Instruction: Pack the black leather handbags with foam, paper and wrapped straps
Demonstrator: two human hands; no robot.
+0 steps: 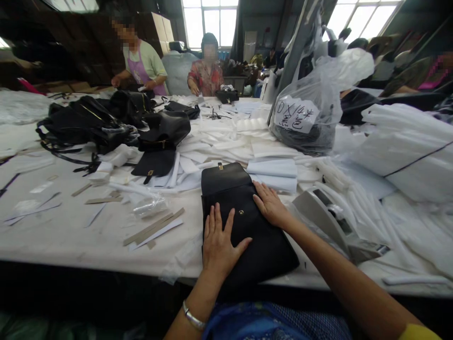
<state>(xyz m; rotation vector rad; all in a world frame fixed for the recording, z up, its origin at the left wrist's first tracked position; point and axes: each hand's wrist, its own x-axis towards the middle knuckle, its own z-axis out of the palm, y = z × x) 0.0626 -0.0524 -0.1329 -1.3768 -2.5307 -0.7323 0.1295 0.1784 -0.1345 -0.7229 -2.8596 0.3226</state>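
Note:
A black bag [262, 245] lies flat at the table's front edge, its flap [226, 178] folded away from me with a gold clasp [221, 166] at the far end. A small round metal snap shows on its front. My left hand [221, 241] rests on the bag's left side, palm down, fingers spread. Along the far right edge of the bag lies my right hand [271, 203], fingers extended and touching it. Neither hand grips anything. The bag's underside is hidden.
Black bags [92, 123] are heaped at the left. Cardboard strips [154, 229] lie nearby. A grey tape dispenser [327, 219] stands right of the bag, before white foam sheets [406, 156]. Behind is a labelled plastic sack [307, 108]. Two people [141, 66] work across the table.

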